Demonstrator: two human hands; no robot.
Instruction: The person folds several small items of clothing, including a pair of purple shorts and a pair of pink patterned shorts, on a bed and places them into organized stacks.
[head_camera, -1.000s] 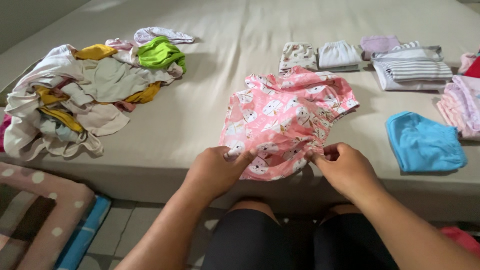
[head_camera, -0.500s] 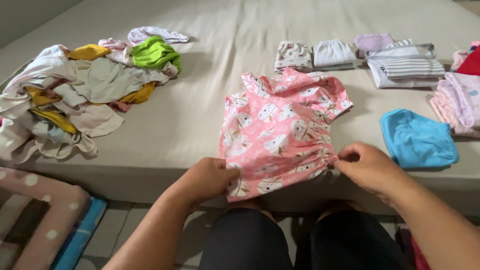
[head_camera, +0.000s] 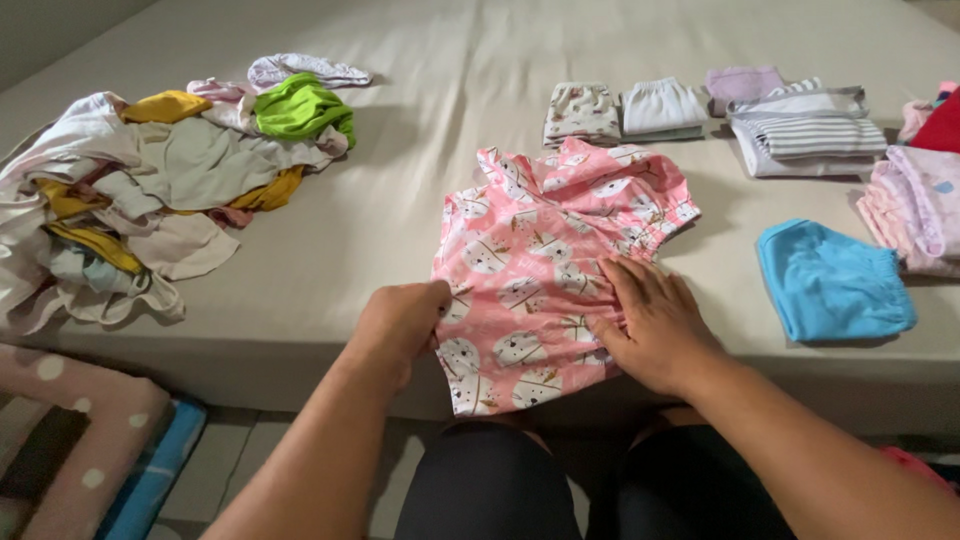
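Here a small pink garment (head_camera: 545, 270) printed with white animal faces lies spread near the front edge of the bed (head_camera: 430, 120), its lower hem hanging slightly over that edge. The left hand (head_camera: 400, 325) is closed in a pinch on the garment's left side seam, fingers curled around the cloth. The right hand (head_camera: 650, 325) lies open and flat, palm down, on the lower right part of the same garment, fingers spread and pointing up toward the short frilled sleeve. Just to the right, apart from the garment, lies a folded blue piece (head_camera: 832, 282). Beyond it, at the right edge of the bed, sits a stack of pale pink clothes (head_camera: 915, 215). Farther back a row of folded items runs across: a patterned one (head_camera: 583, 112), a white one (head_camera: 662, 108), a lilac one (head_camera: 745, 85) and a grey striped stack (head_camera: 805, 135). Well to the left, a loose heap of unfolded laundry (head_camera: 130, 195) spreads over the bed, with a bright green piece (head_camera: 300, 108) on top. Below the bed's edge at lower left is a pink dotted cushion (head_camera: 70, 420).
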